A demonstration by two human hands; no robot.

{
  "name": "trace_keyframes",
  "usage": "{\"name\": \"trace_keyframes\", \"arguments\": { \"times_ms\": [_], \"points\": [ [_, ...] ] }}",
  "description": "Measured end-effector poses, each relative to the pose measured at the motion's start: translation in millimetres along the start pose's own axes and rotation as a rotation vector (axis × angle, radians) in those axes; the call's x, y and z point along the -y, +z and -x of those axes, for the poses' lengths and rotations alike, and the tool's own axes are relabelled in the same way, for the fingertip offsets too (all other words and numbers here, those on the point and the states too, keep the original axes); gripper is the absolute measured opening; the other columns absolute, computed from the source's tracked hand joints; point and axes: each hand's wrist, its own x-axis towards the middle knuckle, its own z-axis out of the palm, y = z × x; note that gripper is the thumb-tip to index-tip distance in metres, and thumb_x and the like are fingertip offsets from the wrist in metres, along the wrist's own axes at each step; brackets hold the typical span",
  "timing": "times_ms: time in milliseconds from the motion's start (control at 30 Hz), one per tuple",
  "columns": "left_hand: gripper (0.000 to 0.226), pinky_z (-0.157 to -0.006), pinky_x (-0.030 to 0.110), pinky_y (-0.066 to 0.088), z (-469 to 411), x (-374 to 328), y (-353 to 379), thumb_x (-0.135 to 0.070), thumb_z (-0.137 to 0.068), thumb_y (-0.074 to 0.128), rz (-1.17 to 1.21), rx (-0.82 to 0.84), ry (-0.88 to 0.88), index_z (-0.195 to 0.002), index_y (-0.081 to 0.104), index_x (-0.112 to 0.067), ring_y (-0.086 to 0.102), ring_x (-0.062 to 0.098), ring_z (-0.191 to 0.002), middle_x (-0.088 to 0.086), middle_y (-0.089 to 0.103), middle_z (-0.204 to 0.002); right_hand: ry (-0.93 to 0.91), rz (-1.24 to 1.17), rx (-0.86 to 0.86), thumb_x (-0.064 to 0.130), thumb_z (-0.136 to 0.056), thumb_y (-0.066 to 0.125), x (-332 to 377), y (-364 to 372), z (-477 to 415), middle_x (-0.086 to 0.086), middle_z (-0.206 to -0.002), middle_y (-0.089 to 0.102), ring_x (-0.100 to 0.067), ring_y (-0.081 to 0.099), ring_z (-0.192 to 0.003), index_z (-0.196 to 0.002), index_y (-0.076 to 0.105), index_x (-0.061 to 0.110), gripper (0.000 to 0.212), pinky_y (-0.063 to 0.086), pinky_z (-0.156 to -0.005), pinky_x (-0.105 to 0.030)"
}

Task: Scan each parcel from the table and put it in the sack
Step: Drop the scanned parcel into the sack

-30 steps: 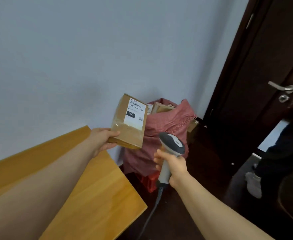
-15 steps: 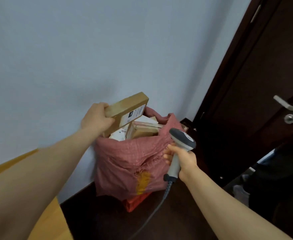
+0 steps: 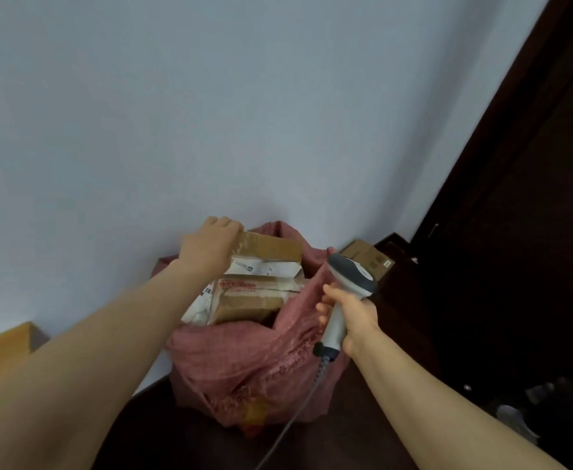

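Observation:
A pink woven sack (image 3: 244, 361) stands on the dark floor against the wall, its mouth full of parcels. My left hand (image 3: 210, 245) grips the left end of a flat brown cardboard parcel (image 3: 271, 247), which lies across the top of the pile at the back of the sack's mouth. Under it lie a white mailer (image 3: 264, 268) and a taped brown box (image 3: 251, 296). My right hand (image 3: 349, 313) holds a grey-and-white barcode scanner (image 3: 349, 276) by its handle at the sack's right rim; its cable (image 3: 298, 412) hangs down in front of the sack.
A corner of the wooden table (image 3: 3, 347) shows at the lower left. Another cardboard box (image 3: 368, 257) sits on the floor behind the sack, next to a dark door frame (image 3: 502, 164). Dark floor lies in front of the sack.
My left hand has carried the parcel from beside the table over to the sack and lowered it flat onto the pile. The scanner hand has stayed at the sack's right side.

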Motion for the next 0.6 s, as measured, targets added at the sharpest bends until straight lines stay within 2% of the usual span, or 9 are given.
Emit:
{"name": "trace_keyframes", "arguments": {
  "times_ms": [100, 167, 267, 367, 500, 600],
  "points": [
    [0.055, -0.091, 0.04, 0.048, -17, -1, 20, -0.035, -0.086, 0.062, 0.07, 0.269, -0.002, -0.137, 0.044, -0.027, 0.048, 0.023, -0.121, 0.0, 0.053, -0.131, 0.04, -0.009, 0.0, 0.0, -0.083, 0.071, -2, 3, -13, -0.012, -0.074, 0.067, -0.018, 0.064, -0.054, -0.1, 0.066, 0.003, 0.019, 0.052, -0.044, -0.024],
    [0.057, -0.093, 0.036, 0.046, -27, 6, 29, -0.043, -0.087, 0.06, 0.161, 0.374, 0.027, -0.141, 0.044, -0.03, 0.054, 0.027, -0.117, 0.004, 0.057, -0.132, 0.05, -0.019, -0.014, 0.0, -0.083, 0.071, -4, 7, -18, -0.013, -0.076, 0.067, -0.02, 0.065, -0.059, -0.101, 0.066, 0.003, 0.019, 0.053, -0.046, -0.025],
    [0.051, -0.092, 0.033, 0.045, -37, 21, 41, -0.039, -0.092, 0.057, 0.181, 0.37, 0.094, -0.141, 0.046, -0.031, 0.056, 0.028, -0.117, 0.007, 0.058, -0.132, 0.064, -0.016, -0.042, 0.001, -0.083, 0.071, -12, 16, -21, -0.012, -0.076, 0.068, -0.021, 0.066, -0.059, -0.097, 0.066, 0.005, 0.016, 0.053, -0.046, -0.025],
    [0.043, -0.094, 0.03, 0.042, -45, 27, 52, -0.027, -0.094, 0.057, 0.213, 0.331, 0.147, -0.136, 0.053, -0.021, 0.053, 0.026, -0.12, 0.006, 0.056, -0.135, 0.079, 0.007, -0.051, 0.001, -0.082, 0.072, -20, 25, -20, -0.01, -0.074, 0.07, -0.02, 0.068, -0.061, -0.092, 0.066, 0.006, 0.013, 0.054, -0.051, -0.027],
    [0.049, -0.109, 0.032, 0.031, -48, 26, 64, -0.018, -0.098, 0.047, 0.222, 0.407, 0.115, -0.147, 0.037, -0.017, 0.037, 0.03, -0.136, 0.013, 0.036, -0.15, 0.055, 0.033, -0.07, 0.002, -0.082, 0.072, -26, 31, -13, -0.011, -0.078, 0.069, -0.02, 0.067, -0.064, -0.096, 0.065, 0.005, 0.016, 0.053, -0.055, -0.029],
    [0.048, -0.108, 0.033, 0.033, -42, 27, 60, -0.024, -0.098, 0.045, 0.242, 0.388, 0.103, -0.145, 0.039, -0.013, 0.039, 0.032, -0.134, 0.017, 0.038, -0.148, 0.043, 0.033, -0.061, 0.002, -0.081, 0.073, -29, 31, -2, -0.01, -0.081, 0.07, -0.02, 0.068, -0.064, -0.099, 0.065, 0.006, 0.02, 0.055, -0.056, -0.028]
  ]
}}
